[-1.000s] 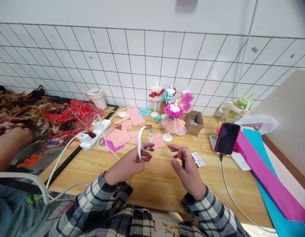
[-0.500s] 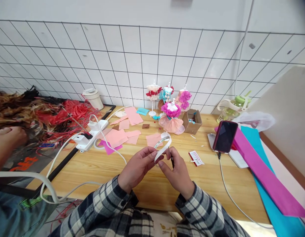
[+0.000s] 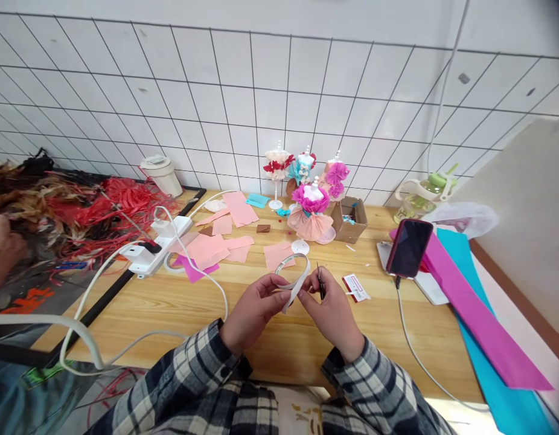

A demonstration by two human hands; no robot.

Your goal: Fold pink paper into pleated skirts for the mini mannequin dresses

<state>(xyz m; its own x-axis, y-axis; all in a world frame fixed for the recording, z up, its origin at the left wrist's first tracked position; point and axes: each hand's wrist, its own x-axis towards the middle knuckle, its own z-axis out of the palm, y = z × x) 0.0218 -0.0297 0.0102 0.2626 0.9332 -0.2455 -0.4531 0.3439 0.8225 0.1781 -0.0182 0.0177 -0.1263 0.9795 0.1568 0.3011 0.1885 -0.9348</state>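
Far left of the white strip, another person's hand (image 3: 1,248) rests by red and brown strands (image 3: 80,208) beyond the table (image 3: 180,302). A white power strip (image 3: 150,244) and pink paper pieces (image 3: 216,244) lie left of the strip. The left hand (image 3: 255,308) pinches the white strip (image 3: 294,279), which curls in a loop; its long axis runs from lower left up to the right, above the table. The right hand (image 3: 331,311) pinches the strip's other end and holds thin dark tweezers (image 3: 320,282) pointing up. Right of it stands a phone (image 3: 408,246).
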